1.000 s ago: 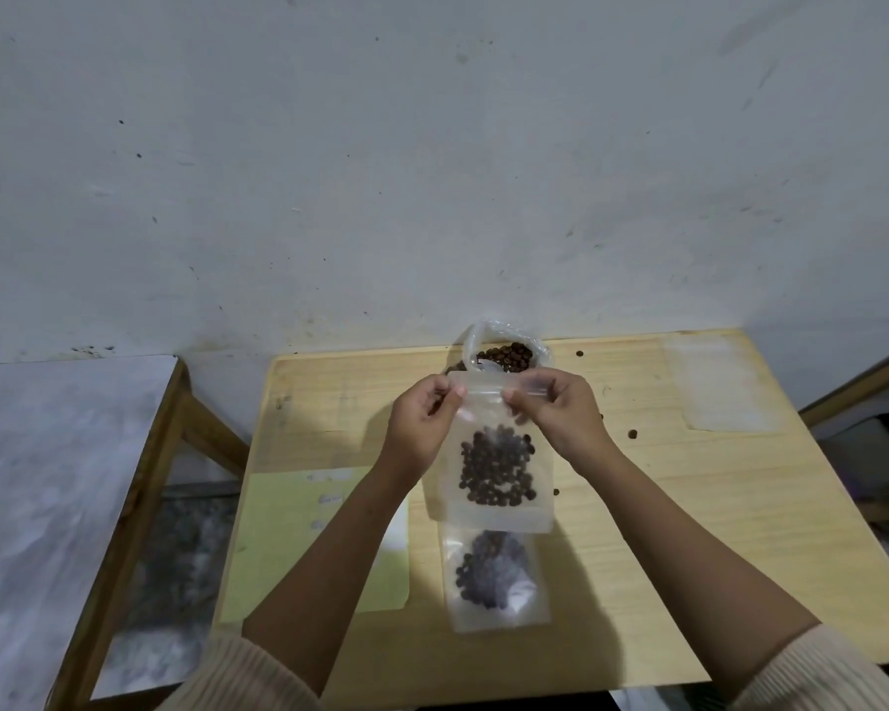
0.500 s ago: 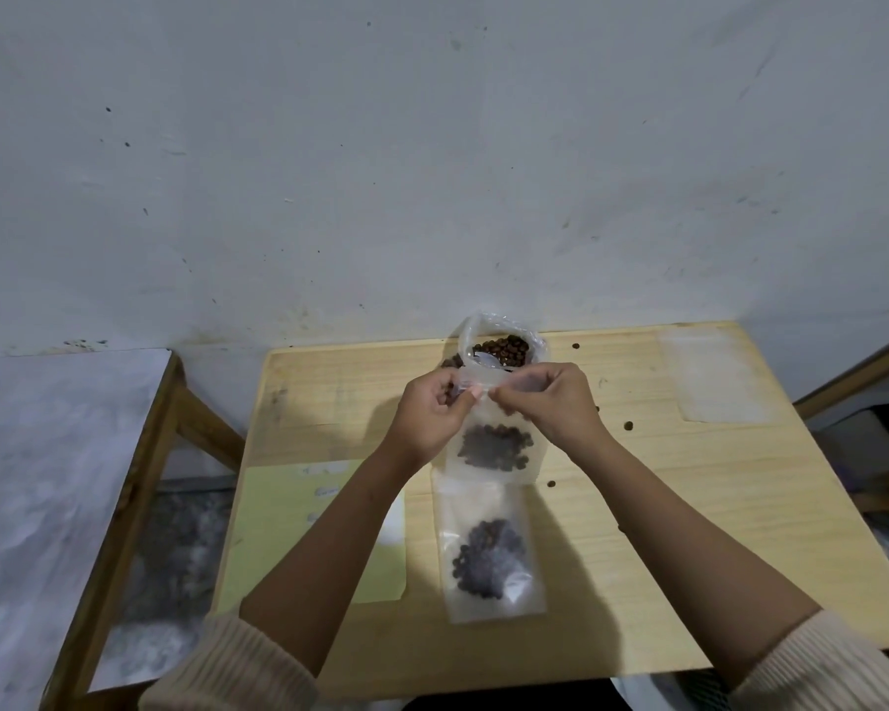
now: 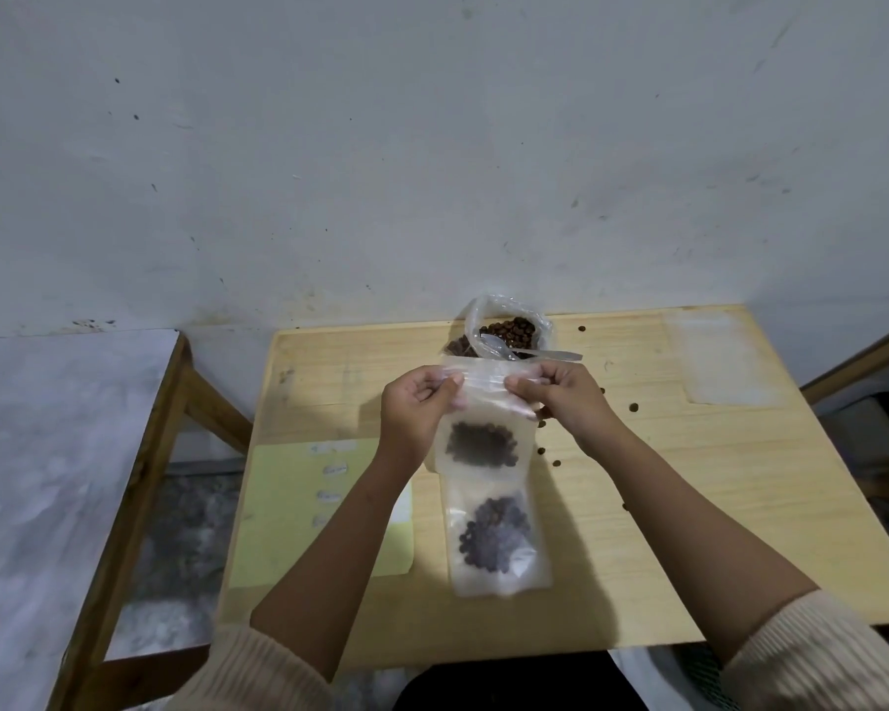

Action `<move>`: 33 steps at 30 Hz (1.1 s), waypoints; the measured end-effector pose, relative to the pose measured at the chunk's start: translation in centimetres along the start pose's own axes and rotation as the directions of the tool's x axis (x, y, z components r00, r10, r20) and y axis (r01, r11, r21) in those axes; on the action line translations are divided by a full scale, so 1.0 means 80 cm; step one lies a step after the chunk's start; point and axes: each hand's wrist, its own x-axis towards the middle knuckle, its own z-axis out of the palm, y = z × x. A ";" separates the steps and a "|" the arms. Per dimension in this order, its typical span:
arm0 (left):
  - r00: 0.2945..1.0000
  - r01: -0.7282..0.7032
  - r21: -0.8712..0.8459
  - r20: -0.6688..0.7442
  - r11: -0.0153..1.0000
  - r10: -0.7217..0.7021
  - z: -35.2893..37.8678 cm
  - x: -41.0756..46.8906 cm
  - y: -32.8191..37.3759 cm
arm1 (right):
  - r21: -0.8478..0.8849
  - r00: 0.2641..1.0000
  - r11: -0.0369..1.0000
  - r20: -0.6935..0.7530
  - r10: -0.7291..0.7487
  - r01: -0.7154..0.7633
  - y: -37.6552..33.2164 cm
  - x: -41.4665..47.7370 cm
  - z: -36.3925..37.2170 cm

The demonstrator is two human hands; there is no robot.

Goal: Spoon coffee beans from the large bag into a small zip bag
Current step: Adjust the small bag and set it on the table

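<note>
View: head camera, looking down on the desk (image 3: 689, 505); there is no other view.
Small zip bag (image 3: 483, 400): held up over the middle of the desk by its top strip, with a dark clump of coffee beans (image 3: 483, 443) in its lower part.
Left grip (image 3: 422, 402): narrow, thumb and fingers pinching the left end of the strip.
Right grip (image 3: 565, 402): narrow, pinching the right end of the same strip.
Seal: the plastic is blurred here, so whether the zip is pressed shut along its length cannot be told.
Large bag (image 3: 509, 325): at the far middle of the desk, just beyond the held bag, its mouth open and its beans exposed.
Spoon (image 3: 550, 354): the bowl rests in the large bag's mouth; the handle juts right over the rim, just beyond the right grip.
Filled bag (image 3: 494, 546): flat on the near side of the desk, its far edge hidden behind the held bag.
Stray beans (image 3: 634, 405): scattered on the desk, right of the hands.
Risk, seal: probably the main one. A gap in the zip, or a bean caught in the track, would let beans spill once the bag is laid flat.
Risk, large bag: it looks soft and unsupported. A knuckle catching the spoon handle could tip it and pour beans out.
Risk, strays: a sleeve sweeping across them could roll them off the right edge.
</note>
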 end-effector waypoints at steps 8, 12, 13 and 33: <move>0.989 0.132 0.081 -0.072 0.988 -0.126 -0.004 -0.029 -0.045 | -0.074 0.984 0.983 0.042 0.171 -0.168 0.040 -0.011 0.002; 0.969 0.242 0.120 -0.086 0.963 -0.233 -0.008 -0.040 -0.073 | -0.128 0.974 0.966 0.008 0.226 -0.224 0.065 -0.016 0.005; 0.964 0.261 0.107 -0.076 0.959 -0.254 -0.009 -0.043 -0.077 | -0.167 0.976 0.962 -0.012 0.218 -0.217 0.071 -0.015 0.005; 0.967 0.114 0.498 -0.255 0.860 0.019 0.019 -0.059 -0.105 | -0.485 0.980 0.867 -0.082 -0.180 0.119 0.109 -0.019 -0.001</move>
